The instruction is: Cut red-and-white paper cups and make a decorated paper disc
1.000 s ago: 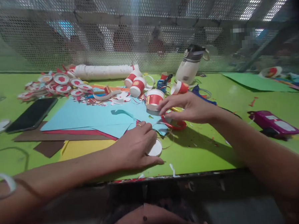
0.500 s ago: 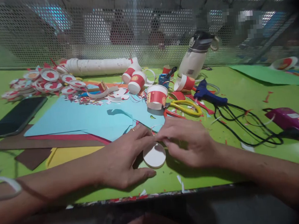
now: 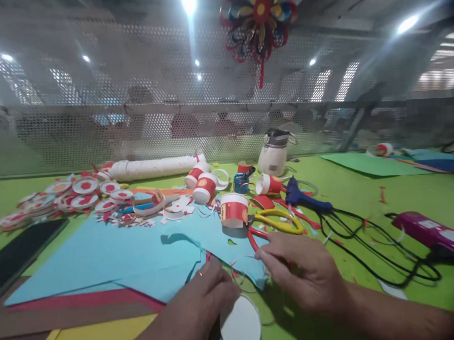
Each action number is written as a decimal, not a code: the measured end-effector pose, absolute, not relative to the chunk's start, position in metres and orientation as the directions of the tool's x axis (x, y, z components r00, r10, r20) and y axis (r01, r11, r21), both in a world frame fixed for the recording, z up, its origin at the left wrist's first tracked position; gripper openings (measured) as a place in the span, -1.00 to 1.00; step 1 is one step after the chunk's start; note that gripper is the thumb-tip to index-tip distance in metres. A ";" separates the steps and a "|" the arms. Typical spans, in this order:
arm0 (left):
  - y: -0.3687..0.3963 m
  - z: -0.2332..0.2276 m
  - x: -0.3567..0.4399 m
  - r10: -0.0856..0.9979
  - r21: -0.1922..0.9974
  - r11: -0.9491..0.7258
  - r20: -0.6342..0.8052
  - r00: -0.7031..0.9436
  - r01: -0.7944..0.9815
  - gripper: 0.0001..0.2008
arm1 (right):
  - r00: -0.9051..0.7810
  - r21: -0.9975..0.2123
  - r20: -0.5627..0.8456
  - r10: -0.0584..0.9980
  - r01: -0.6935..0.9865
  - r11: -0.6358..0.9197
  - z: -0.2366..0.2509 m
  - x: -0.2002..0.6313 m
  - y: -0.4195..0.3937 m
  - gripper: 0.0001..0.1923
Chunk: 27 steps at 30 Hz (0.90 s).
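Hands (image 3: 203,305) (image 3: 301,272) together, left grip pinching white disc (image 3: 240,325), right grip loosely curled beside it

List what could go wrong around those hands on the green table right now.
1. The white paper disc lies at the near table edge under the left hand; a nudge could probably push it off.
2. The scissors lie just beyond the right hand; reaching forward could catch the blades.
3. The glue gun trails a black cord in loops beside the right forearm; a snag might drag the gun into the red paper cup.
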<state>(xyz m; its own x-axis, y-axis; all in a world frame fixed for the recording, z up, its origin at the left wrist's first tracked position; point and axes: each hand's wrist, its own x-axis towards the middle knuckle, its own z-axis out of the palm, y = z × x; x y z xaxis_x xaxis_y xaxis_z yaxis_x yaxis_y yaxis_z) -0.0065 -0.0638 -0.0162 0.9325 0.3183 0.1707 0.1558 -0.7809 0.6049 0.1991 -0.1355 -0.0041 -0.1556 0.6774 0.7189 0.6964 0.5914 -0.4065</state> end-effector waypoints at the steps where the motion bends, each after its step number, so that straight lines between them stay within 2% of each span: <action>1: -0.067 -0.013 -0.007 0.326 0.607 -0.776 0.153 0.933 0.172 -0.72 | -0.120 -0.420 0.721 0.683 0.708 0.567 -0.004 0.200 -0.135 -0.78; 4: -0.077 -0.001 -0.008 0.411 0.602 -0.752 0.110 0.905 0.268 -0.72 | -0.022 -0.441 0.723 0.690 0.754 0.487 -0.003 0.206 -0.130 -0.79; 8: -0.083 0.003 -0.010 0.408 0.615 -0.739 0.085 0.909 0.274 -0.71 | 0.127 -0.462 0.738 0.663 0.811 0.359 -0.004 0.227 -0.112 -0.86; 13: -0.083 -0.002 -0.013 0.414 0.602 -0.754 0.126 0.901 0.263 -0.71 | 0.278 -0.564 0.664 0.694 0.796 0.220 -0.004 0.263 -0.085 -0.79; 16: -0.083 -0.004 -0.013 0.398 0.581 -0.780 0.176 0.901 0.231 -0.68 | 0.285 -0.534 0.620 0.732 0.836 0.127 0.006 0.282 -0.072 -0.81; 20: -0.084 -0.004 -0.015 0.395 0.598 -0.771 0.184 0.900 0.216 -0.72 | 0.307 -0.490 0.647 0.698 0.869 0.072 0.033 0.302 -0.054 -0.83; 23: -0.085 -0.003 -0.016 0.394 0.622 -0.753 0.166 0.904 0.214 -0.74 | 0.359 -0.506 0.666 0.654 0.861 0.043 0.043 0.311 -0.043 -0.80; 27: -0.085 0.003 -0.019 0.402 0.637 -0.737 0.144 0.904 0.226 -0.57 | 0.371 -0.561 0.628 0.684 0.825 0.068 0.024 0.302 -0.044 -0.79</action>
<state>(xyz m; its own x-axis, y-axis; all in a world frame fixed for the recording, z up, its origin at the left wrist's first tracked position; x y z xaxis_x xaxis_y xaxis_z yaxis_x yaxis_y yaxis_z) -0.0189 -0.0850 0.0027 0.9044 0.4016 0.1443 0.2260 -0.7374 0.6365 0.3015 -0.0440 0.0241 0.3709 0.6841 0.6281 0.8250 0.0678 -0.5611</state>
